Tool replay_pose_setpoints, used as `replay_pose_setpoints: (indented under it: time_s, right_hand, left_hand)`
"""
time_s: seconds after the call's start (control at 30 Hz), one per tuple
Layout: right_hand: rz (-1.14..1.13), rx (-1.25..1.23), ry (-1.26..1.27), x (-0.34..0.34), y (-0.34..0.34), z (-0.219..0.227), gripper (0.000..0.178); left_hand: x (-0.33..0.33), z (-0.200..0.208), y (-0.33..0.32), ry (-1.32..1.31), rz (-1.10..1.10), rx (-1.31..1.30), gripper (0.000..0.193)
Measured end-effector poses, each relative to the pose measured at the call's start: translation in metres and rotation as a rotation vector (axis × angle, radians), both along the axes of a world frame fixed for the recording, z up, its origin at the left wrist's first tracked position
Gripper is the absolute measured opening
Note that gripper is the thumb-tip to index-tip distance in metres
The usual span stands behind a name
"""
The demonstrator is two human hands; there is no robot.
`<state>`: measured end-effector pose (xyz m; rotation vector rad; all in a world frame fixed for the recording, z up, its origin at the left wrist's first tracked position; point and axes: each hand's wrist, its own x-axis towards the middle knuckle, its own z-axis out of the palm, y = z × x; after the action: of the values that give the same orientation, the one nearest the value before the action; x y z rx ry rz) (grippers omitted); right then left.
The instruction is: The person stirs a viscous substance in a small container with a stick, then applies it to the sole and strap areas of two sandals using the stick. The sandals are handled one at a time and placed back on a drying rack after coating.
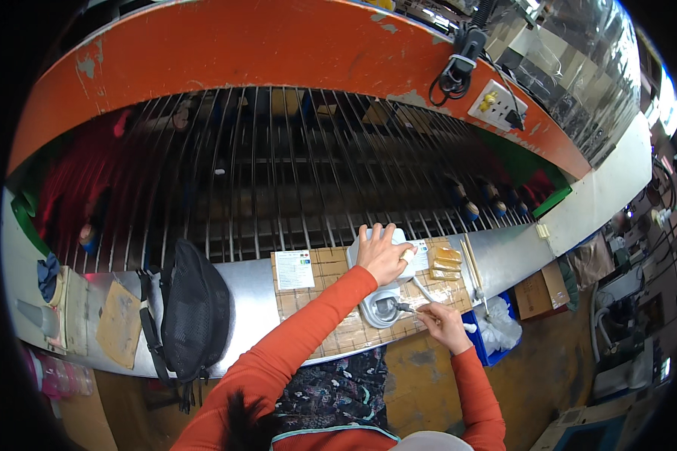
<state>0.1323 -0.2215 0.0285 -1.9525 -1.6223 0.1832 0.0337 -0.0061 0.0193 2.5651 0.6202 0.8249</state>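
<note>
A white device (pixel 354 257) lies on a checked mat (pixel 329 263), its rounded, grey-centred end (pixel 368 310) toward the near edge.

The left hand (pixel 384 256) partly hides the white object (pixel 356 253); the item (pixel 413 309) in the right hand (pixel 445 328) seems too small to name.

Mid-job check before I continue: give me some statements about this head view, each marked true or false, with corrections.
1. The left hand is on the white device. True.
2. The right hand rests on the black mesh bag. False: the right hand is by the lower right of the white device, well away from the black mesh bag.
3. The blue bin holds clear plastic. True.
4. The power outlet is mounted on a green panel. False: the power outlet is on the orange panel.
5. The black mesh bag lies left of the white device. True.
</note>
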Motion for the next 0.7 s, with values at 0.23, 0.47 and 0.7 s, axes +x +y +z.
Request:
replay_pose_setpoints:
  time_s: [0.23, 0.47, 0.7]
  right_hand:
    - [-0.012, 0.075, -0.529, -0.002, 0.003, -0.008, 0.013]
    - [-0.109, 0.127, -0.155, -0.002, -0.002, -0.021, 0.008]
    - [0.01, 0.198, -0.513, -0.001, 0.012, -0.019, 0.011]
  left_hand:
    - [0.001, -0.003, 0.003, 0.027, 0.023, 0.086, 0.028]
    - [0.001, -0.002, 0.005, 0.024, 0.032, 0.071, 0.029]
    - [0.0, 0.005, 0.004, 0.089, 0.042, 0.053, 0.029]
